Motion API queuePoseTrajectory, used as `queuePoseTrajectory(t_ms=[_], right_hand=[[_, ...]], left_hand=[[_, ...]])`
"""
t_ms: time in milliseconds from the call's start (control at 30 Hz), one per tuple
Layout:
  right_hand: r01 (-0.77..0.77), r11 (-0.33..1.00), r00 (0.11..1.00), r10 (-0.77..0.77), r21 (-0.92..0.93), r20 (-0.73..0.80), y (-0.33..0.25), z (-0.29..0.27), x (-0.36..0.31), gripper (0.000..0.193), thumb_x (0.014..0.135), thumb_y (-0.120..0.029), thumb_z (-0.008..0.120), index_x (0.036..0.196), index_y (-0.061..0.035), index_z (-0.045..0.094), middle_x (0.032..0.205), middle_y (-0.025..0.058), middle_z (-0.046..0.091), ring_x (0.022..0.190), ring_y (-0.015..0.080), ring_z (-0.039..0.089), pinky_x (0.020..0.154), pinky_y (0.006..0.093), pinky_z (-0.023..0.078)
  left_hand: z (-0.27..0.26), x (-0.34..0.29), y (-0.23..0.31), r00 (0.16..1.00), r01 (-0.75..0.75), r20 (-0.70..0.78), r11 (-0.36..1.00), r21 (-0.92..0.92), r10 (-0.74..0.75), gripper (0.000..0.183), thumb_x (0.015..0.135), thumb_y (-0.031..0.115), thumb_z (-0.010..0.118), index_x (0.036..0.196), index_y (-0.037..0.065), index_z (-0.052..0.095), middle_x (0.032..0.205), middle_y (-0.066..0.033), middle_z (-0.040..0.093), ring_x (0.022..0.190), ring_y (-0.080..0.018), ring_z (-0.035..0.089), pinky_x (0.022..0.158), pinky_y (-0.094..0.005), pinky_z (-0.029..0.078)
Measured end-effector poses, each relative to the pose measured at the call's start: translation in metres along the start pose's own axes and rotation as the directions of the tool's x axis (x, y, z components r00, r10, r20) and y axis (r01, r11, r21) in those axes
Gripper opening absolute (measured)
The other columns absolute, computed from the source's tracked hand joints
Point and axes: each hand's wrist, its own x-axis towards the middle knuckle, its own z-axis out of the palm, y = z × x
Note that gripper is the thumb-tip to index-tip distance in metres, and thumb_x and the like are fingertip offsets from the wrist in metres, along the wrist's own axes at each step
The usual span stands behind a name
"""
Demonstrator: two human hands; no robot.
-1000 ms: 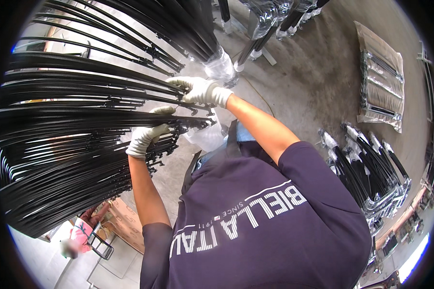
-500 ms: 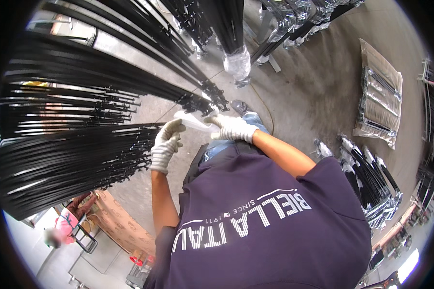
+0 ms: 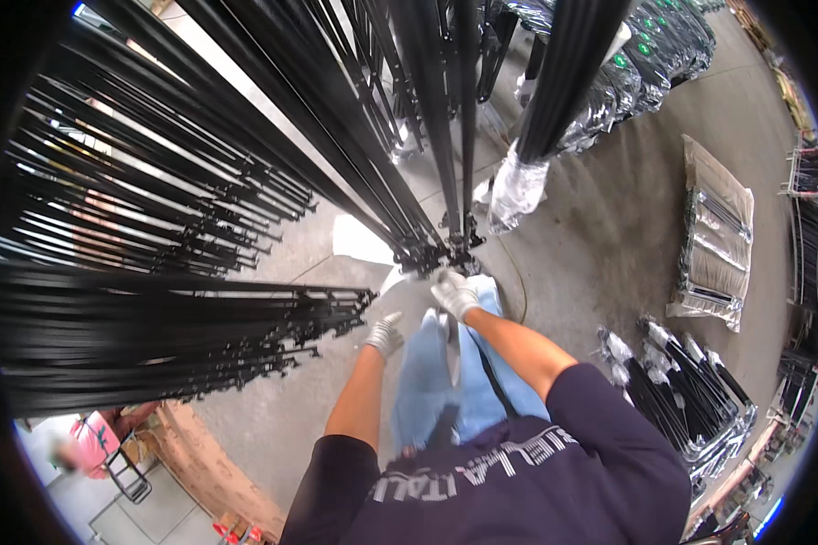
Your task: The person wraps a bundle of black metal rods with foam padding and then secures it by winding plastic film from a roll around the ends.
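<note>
A bundle of long black metal tubes point(image 3: 336, 118) leans down toward me, its fittings gathered at the lower ends. White, partly see-through plastic film point(image 3: 362, 240) shows around and behind those ends. My right hand point(image 3: 455, 294), in a pale knitted glove, is closed at the film's edge, right against the tube ends; its fingertips are partly hidden. Lower and to the left, my left hand point(image 3: 385, 335), gloved alike, has its fingers loosely apart beside the film, with nothing visible in them. My legs are just below the tube ends.
More black tubes point(image 3: 154, 336) fan out at the left. A film-wrapped tube bundle point(image 3: 518, 186) stands ahead to the right. Wrapped frames on cardboard point(image 3: 718, 236) and black tubes with wrapped ends point(image 3: 673, 391) lie at the right. A person in pink point(image 3: 94, 445) is at lower left.
Both hands have moved down, the right one to the tube ends. The film, stretched between both hands before, now lies spread at the tube ends. The left hand has come away from it.
</note>
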Motion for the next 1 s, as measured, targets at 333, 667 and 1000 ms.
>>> queuePoseTrajectory(t_ms=[333,667,1000], right_hand=[[-0.360,0.723,0.921,0.176,0.589,0.347,0.073,0.020,-0.050,0.012,0.078,-0.016,0.053,0.086,-0.0088,0.059,0.066,0.0035,0.058,0.062,0.0125,0.054,0.060,0.0287,0.044],[-0.160,0.662,0.986,0.137,0.732,0.091,0.192,0.112,0.016,0.016,0.077,-0.012,0.056,0.091,-0.0060,0.059,0.079,0.0020,0.060,0.071,0.0102,0.051,0.067,0.0257,0.043],[0.070,0.488,0.984,0.107,0.870,-0.140,0.329,0.194,0.137,0.012,0.078,-0.003,0.056,0.090,-0.0053,0.059,0.079,-0.0021,0.057,0.071,0.0058,0.050,0.068,0.0219,0.043]], left_hand=[[-0.039,0.140,-0.074,0.911,-0.325,0.012,0.701,0.634,0.411,0.056,0.069,0.025,0.068,0.120,0.015,0.049,0.109,-0.0113,0.055,0.090,-0.0207,0.051,0.075,-0.0319,0.042],[0.022,0.266,-0.046,0.758,0.067,-0.096,0.070,0.995,0.645,0.069,0.068,0.038,0.066,0.129,0.031,0.036,0.141,-0.0206,0.009,0.128,-0.0352,0.017,0.101,-0.0412,0.026],[0.098,0.507,0.084,0.345,-0.019,0.121,-0.122,0.992,0.931,0.065,0.071,0.038,0.063,0.130,0.031,0.035,0.141,-0.0243,-0.001,0.130,-0.0402,0.002,0.104,-0.0489,0.008]])
